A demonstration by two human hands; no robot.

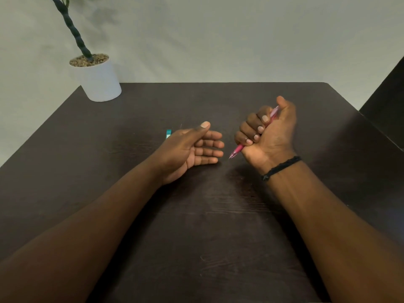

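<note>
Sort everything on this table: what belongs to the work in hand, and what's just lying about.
In hand:
- pink pen, held in the grip of the right hand
- left hand, open and empty beside it

Lying about:
- small teal item, partly hidden behind the left hand
- potted plant, at the far left corner of the table

Your dark wooden table (196, 237) fills the view, its grain running side to side. Up at the far left corner stands a white pot (99, 83), gravel on top and a twisted stem rising out of it. Near the middle, a touch left, lies a small teal object (168, 134), only partly in sight.
</note>
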